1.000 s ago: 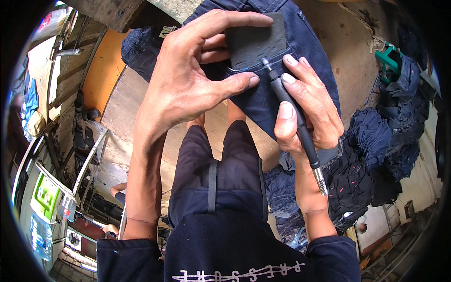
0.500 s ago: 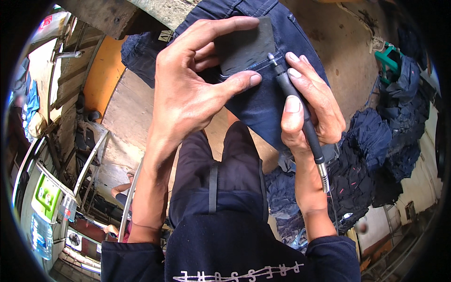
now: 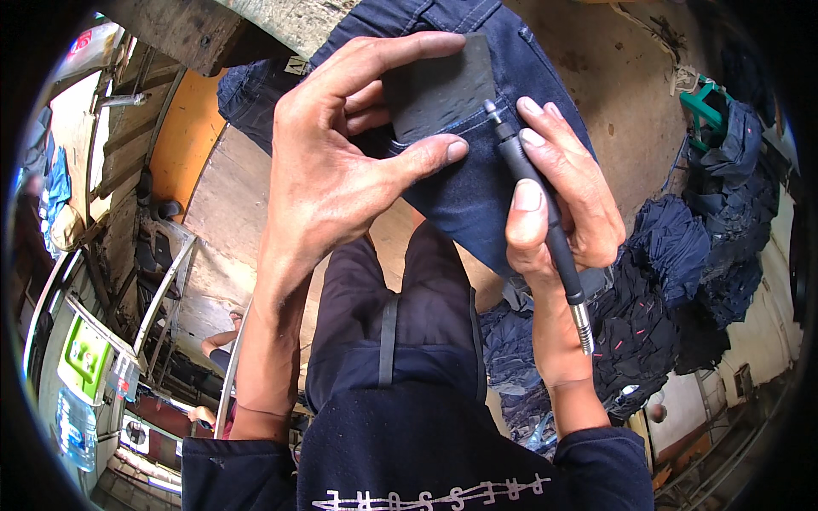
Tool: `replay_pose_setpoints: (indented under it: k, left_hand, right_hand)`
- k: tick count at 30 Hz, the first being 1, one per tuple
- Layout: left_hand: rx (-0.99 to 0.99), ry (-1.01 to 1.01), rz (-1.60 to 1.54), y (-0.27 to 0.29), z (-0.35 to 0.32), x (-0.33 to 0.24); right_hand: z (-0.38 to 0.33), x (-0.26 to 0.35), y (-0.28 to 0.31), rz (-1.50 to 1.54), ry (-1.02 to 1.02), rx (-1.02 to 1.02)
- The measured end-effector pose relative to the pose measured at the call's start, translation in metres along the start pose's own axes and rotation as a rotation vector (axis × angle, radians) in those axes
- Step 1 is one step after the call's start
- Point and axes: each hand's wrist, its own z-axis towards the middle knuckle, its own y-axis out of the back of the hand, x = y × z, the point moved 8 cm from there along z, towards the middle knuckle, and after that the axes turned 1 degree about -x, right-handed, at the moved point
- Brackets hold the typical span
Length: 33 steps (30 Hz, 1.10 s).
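Observation:
Dark blue jeans (image 3: 447, 183) lie stretched out in front of me, over the end of a worn board. A thin black plate (image 3: 443, 85) rests on them, its lower edge along a stitched seam. My left hand (image 3: 332, 162) grips the plate at its left side, index finger over the top edge, thumb on the denim below. Its other fingers are partly hidden behind the plate. In my right hand (image 3: 571, 192) is a slim black rotary tool handpiece (image 3: 545, 204), held like a pen. Its metal tip is at the seam by the plate's lower right corner; whether it touches cannot be made out.
A worn board (image 3: 294, 21) juts in at the top. Heaps of dark garments (image 3: 639, 315) lie to the right, near a green plastic stool (image 3: 703, 111). At the left stand metal rails (image 3: 162, 289) and a large water bottle (image 3: 77, 430). Another person's arm (image 3: 217, 342) shows at lower left.
Both hands have shifted slightly left, along with the jeans and plate. The handpiece tip has moved a few pixels down and stays beside the seam. Both grips are unchanged.

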Motion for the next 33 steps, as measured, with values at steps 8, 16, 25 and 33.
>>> replay_pose_setpoints:
  k: [8, 16, 25, 33]
  left_hand:
    - [0.001, 0.008, 0.014, 0.000, -0.001, -0.002]
    - [0.010, 0.000, 0.028, 0.000, -0.001, 0.000]
    - [0.121, -0.021, -0.019, 0.004, -0.001, 0.000]
    - [0.125, -0.030, 0.002, 0.004, -0.002, 0.002]
  right_hand:
    - [0.000, 0.001, -0.001, -0.014, 0.002, 0.016]
    - [0.000, 0.001, 0.000, -0.039, -0.025, 0.018]
    - [-0.003, 0.014, -0.011, 0.043, 0.093, 0.037]
    - [-0.004, 0.014, -0.012, 0.014, 0.098, 0.031]
